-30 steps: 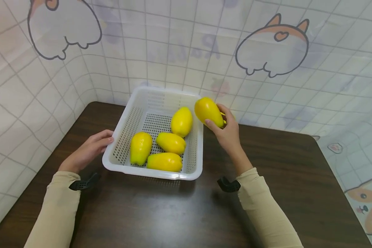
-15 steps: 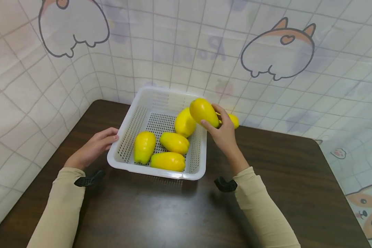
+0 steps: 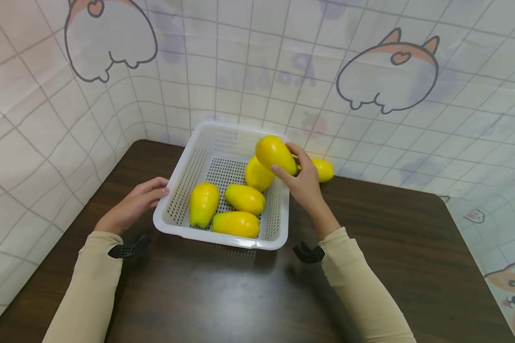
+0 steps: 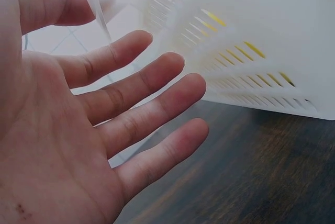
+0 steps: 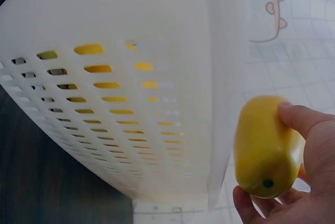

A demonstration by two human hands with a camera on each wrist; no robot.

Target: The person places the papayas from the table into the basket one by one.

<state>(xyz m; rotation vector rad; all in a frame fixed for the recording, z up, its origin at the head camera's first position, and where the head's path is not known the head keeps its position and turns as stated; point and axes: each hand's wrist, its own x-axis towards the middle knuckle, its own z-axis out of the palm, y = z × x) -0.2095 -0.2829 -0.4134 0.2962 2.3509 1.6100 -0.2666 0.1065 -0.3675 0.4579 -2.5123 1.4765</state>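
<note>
A white plastic basket [image 3: 221, 244] with slotted walls stands on the dark table and holds several yellow mangoes, including one [image 3: 203, 205] at its left. My right hand [image 3: 305, 183] grips another yellow mango [image 3: 275, 155] above the basket's back right rim, thumb on the near side. In the right wrist view, a dark green spot marks this mango's end. At the basket's left rim rests my left hand [image 3: 133, 205]. In the left wrist view, its thumb reaches over the rim while the other fingers [image 4: 157, 103] extend loosely outside the wall.
One more yellow mango [image 3: 323, 170] lies on the dark wooden table [image 3: 369, 228] behind my right hand, near the back wall. White grid-patterned cloth [image 3: 249, 62] with cartoon animals lines the back and sides.
My right hand has carried the mango leftward, from beside the right rim to over the basket. The mango behind that hand has come into fuller view. My left hand has stayed at the rim.
</note>
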